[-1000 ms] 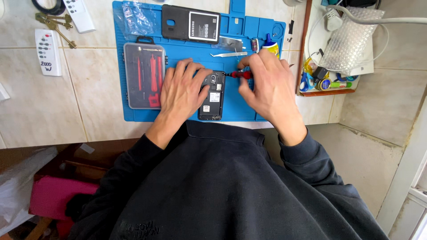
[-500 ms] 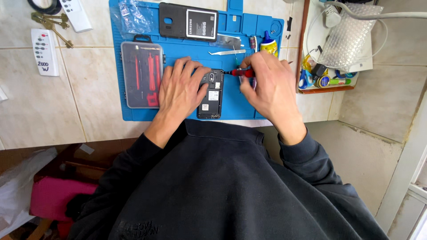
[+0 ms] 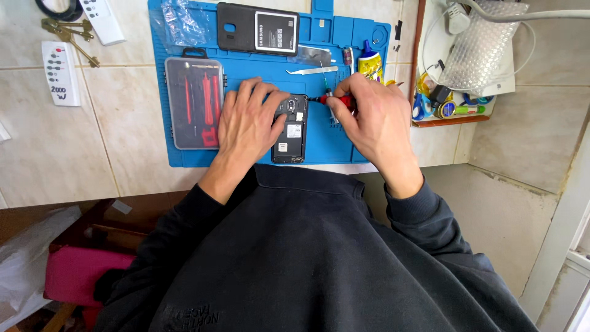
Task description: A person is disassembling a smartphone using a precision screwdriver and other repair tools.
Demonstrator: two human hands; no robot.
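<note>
On the counter lies a work mat (image 3: 369,144), and near its front edge an opened phone (image 3: 291,132). The left hand (image 3: 249,123) rests on the phone's left side; the right hand (image 3: 372,120) sits to its right, holding a screwdriver (image 3: 335,99) at the phone's far corner. A tool case (image 3: 195,101) lies left of the left hand. Behind the phone, at the mat's far edge, lies a back cover (image 3: 236,27) with a battery (image 3: 276,32) on it. A remote (image 3: 60,72) and keys (image 3: 67,34) lie off the mat to the left, a tray (image 3: 424,120) to the right.
</note>
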